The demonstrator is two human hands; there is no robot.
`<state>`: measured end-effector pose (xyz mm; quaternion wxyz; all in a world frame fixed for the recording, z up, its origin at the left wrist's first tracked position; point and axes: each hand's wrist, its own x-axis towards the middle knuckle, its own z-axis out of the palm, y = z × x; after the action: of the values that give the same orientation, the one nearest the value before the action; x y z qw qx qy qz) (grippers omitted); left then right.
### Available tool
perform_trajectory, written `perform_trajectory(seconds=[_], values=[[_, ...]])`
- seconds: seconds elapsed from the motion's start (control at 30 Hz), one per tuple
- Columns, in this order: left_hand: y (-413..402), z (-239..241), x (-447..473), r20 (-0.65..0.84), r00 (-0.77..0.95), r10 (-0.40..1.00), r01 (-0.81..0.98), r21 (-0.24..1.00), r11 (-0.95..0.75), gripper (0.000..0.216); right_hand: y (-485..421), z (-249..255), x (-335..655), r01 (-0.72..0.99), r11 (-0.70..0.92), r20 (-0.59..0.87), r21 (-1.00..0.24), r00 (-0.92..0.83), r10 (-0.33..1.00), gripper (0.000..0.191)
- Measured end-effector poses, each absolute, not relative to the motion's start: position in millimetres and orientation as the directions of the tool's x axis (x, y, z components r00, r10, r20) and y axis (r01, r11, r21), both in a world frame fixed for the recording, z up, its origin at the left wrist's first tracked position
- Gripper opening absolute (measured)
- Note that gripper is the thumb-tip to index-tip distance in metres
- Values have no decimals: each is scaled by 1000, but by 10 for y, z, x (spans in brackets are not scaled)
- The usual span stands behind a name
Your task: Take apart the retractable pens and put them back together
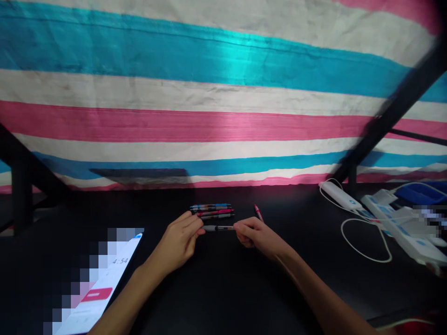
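Both of my hands pinch one grey-gripped pen (223, 228), which lies level just above or on the black table. My left hand (185, 235) is closed on its left end, and my right hand (252, 231) on its right end. Just beyond my fingers lies a row of several pens, side by side: a blue pen (213, 206) at the back, then a red pen (218, 211) and a grey-black pen (223, 215) nearer. Another red pen (258, 211) lies apart, behind my right hand and pointing away; its near end is hidden by that hand.
A lit tablet or phone (98, 288), partly blurred out, is at the left by my forearm. On the right are a white power strip (401, 232), cables (387, 253), a white device (338, 194) and a blue tray (422, 191). Striped sheeting (223, 125) hangs behind the table (216, 288).
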<state>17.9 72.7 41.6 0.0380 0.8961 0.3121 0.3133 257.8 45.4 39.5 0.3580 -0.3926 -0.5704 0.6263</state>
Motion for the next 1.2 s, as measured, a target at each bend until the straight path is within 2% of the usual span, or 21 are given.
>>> perform_trajectory(seconds=[0.2, 0.4, 0.5, 0.6, 0.67, 0.73, 0.8, 0.87, 0.9, 0.97, 1.03, 1.1, 1.17, 1.2], values=[[753, 398, 143, 496, 614, 614, 527, 321, -787, 26, 439, 469, 2598, 318, 198, 46, -927, -427, 903, 44], [775, 393, 127, 452, 621, 640, 532, 356, -768, 27, 443, 466, 2599, 460, 333, 147, -823, -394, 907, 42], [762, 395, 147, 458, 635, 622, 558, 285, -780, 25, 450, 466, 2605, 504, 313, 93, -805, -414, 906, 38], [718, 395, 192, 448, 686, 573, 582, 135, -802, 22, 420, 468, 2565, 553, 403, 99, -729, -498, 861, 13], [682, 383, 231, 462, 694, 551, 606, 37, -794, 21, 394, 457, 2500, 629, 467, 96, -621, -531, 842, 17], [644, 363, 279, 478, 688, 546, 637, -39, -770, 18, 394, 442, 2428, 765, 428, 74, -482, -451, 889, 16], [601, 337, 347, 496, 680, 539, 663, -104, -741, 24, 438, 443, 2380, 819, 361, 76, -445, -368, 927, 23], [554, 309, 435, 509, 683, 523, 675, -168, -718, 38, 515, 464, 2370, 755, 319, 1, -573, -388, 922, 26], [531, 295, 482, 497, 700, 512, 667, -202, -717, 40, 557, 480, 2373, 696, 264, -95, -668, -431, 897, 27], [502, 264, 564, 522, 664, 536, 716, -234, -658, 34, 626, 507, 2376, 610, 50, -337, -791, -503, 796, 31], [508, 228, 607, 512, 634, 579, 751, -232, -618, 18, 654, 515, 2353, 601, -107, -497, -792, -533, 685, 31], [546, 184, 605, 503, 622, 600, 765, -226, -603, 11, 635, 497, 2293, 651, -68, -502, -756, -510, 699, 30], [594, 138, 576, 490, 628, 604, 759, -213, -616, 23, 584, 464, 2209, 735, 105, -378, -670, -460, 804, 27], [612, 118, 559, 470, 613, 635, 772, -184, -609, 28, 553, 447, 2167, 783, 200, -288, -589, -435, 853, 26]])
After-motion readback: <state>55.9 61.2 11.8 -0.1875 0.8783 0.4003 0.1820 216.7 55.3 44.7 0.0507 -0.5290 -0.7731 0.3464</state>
